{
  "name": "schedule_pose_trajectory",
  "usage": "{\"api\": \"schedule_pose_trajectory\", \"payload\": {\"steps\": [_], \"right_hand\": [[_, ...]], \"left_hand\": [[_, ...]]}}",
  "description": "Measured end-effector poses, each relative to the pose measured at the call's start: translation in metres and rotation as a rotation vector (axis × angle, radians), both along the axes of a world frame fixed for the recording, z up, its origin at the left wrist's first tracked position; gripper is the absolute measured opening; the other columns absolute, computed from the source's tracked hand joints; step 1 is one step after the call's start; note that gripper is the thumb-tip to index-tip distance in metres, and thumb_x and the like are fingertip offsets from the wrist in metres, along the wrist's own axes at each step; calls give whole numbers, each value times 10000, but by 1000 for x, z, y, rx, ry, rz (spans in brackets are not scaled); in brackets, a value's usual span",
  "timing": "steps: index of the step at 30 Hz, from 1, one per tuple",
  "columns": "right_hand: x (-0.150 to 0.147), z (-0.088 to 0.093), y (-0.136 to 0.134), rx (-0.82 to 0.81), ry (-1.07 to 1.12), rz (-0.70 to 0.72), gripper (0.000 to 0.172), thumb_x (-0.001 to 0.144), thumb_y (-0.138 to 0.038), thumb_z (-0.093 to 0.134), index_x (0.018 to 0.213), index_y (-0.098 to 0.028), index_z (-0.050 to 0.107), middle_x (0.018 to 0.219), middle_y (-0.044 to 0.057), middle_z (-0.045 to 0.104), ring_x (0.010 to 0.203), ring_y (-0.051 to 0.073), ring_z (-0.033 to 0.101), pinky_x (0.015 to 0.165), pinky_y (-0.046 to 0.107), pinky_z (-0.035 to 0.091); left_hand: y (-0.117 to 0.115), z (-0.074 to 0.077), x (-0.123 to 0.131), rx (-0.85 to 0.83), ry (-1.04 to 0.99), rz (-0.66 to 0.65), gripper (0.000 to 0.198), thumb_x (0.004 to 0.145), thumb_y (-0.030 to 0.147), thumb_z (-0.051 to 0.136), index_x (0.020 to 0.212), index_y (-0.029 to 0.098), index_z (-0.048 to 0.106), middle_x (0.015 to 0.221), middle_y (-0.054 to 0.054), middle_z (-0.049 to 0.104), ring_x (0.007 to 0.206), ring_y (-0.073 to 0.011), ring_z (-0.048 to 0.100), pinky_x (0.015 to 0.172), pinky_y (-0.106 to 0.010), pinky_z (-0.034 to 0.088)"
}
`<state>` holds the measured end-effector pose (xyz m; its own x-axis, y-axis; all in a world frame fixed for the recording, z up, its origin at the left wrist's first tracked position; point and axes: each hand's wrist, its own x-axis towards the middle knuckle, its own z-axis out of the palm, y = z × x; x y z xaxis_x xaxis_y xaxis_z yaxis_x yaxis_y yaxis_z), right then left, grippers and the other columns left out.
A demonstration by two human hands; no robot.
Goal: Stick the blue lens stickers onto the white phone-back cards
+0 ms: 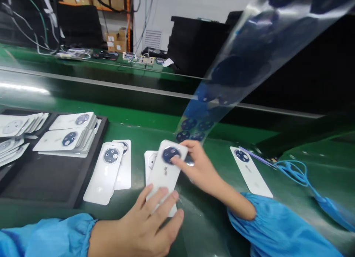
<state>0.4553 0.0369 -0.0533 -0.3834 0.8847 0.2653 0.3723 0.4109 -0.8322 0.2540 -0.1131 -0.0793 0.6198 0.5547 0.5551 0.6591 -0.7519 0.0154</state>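
Note:
A white phone back cover [163, 172] lies on the green bench in front of me, on top of another white cover. My left hand [146, 223] lies flat on its near end with fingers stretched out, pressing it down. My right hand [198, 168] pinches at the dark round camera sticker [169, 154] at the cover's far end. A long clear film strip [235, 72] carrying several dark round stickers rises from near my right hand toward the upper right.
Two white covers [111, 172] lie overlapped left of my hands. A black tray [55, 175] at the left holds stacks of white covers. One more cover [251, 172] lies at the right, beside a blue cord [296, 173]. A conveyor rail [111, 85] runs behind.

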Motion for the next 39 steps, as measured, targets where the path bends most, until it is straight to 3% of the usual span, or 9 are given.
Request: {"api": "schedule_pose_trajectory", "payload": {"steps": [3, 6, 11, 14, 19, 26, 30, 35, 39], "right_hand": [[-17, 39, 11, -241, 285, -128, 392, 851, -441, 765, 1085, -264, 505, 835, 5, 735, 679, 214, 723, 599, 336, 598], [-63, 53, 15, -251, 309, -15, 419, 825, -346, 789, 1144, -260, 530, 852, 12, 760, 739, 229, 758, 599, 313, 603], [-157, 18, -6, -12, -143, 322, 324, 895, -286, 713, 1151, -206, 532, 846, 24, 739, 723, 227, 738, 634, 346, 606], [-178, 3, -15, 168, -267, 361, 306, 851, -343, 786, 1056, -196, 613, 1091, 103, 715, 1038, 296, 684, 921, 453, 562], [-103, 13, -11, 684, -351, 268, 319, 994, -422, 574, 1179, -176, 658, 1322, 166, 628, 1253, 290, 560, 1052, 455, 493], [79, -22, -1, 391, -292, -410, 324, 1004, -343, 483, 1260, -175, 588, 996, 132, 723, 940, 288, 692, 877, 525, 550], [98, -44, -8, 163, -310, -334, 497, 904, -429, 681, 1340, -236, 541, 1104, 74, 736, 1080, 273, 682, 954, 498, 544], [95, -37, -14, 87, -274, -250, 411, 916, -359, 673, 1291, -215, 583, 1133, 84, 728, 1130, 255, 661, 1016, 492, 517], [104, -32, -16, 126, -388, 103, 708, 810, -455, 816, 1433, -261, 541, 1463, 102, 585, 1433, 317, 444, 1186, 562, 351]], "left_hand": [[-1, 3, -2, -11, 35, -179, 262, 934, 299, 613, 1151, 163, 671, 1181, -120, 680, 1154, -250, 598, 1124, -428, 416], [1, 4, -2, -175, 131, -135, 348, 964, 337, 551, 1206, 102, 641, 1204, -161, 653, 1262, -320, 548, 1127, -470, 411], [1, 1, 1, -237, 150, -85, 492, 981, 432, 511, 1338, 98, 567, 1421, -198, 538, 1349, -388, 468, 1124, -544, 379], [-1, -3, 2, -236, 130, -39, 517, 947, 472, 580, 1349, 146, 570, 1377, -160, 584, 1277, -364, 524, 1089, -524, 414], [2, -17, 5, -139, 82, -12, 506, 915, 530, 631, 1300, 202, 616, 1394, -119, 591, 1304, -355, 494, 1118, -522, 374], [11, -27, 13, -15, -21, -26, 359, 933, 433, 601, 1177, 181, 679, 1299, -106, 656, 1335, -311, 494, 1230, -514, 199], [11, -21, 16, -18, -91, -44, 300, 928, 331, 607, 1146, 147, 701, 1242, -106, 697, 1324, -309, 533, 1249, -505, 198], [10, -11, 15, -58, -111, -48, 249, 937, 273, 622, 1134, 153, 716, 1220, -69, 725, 1311, -271, 560, 1256, -485, 229], [14, -15, 15, 2, 66, -126, 348, 970, 429, 600, 1239, 227, 689, 1369, -50, 651, 1466, -274, 383, 1271, -542, 81]]}}
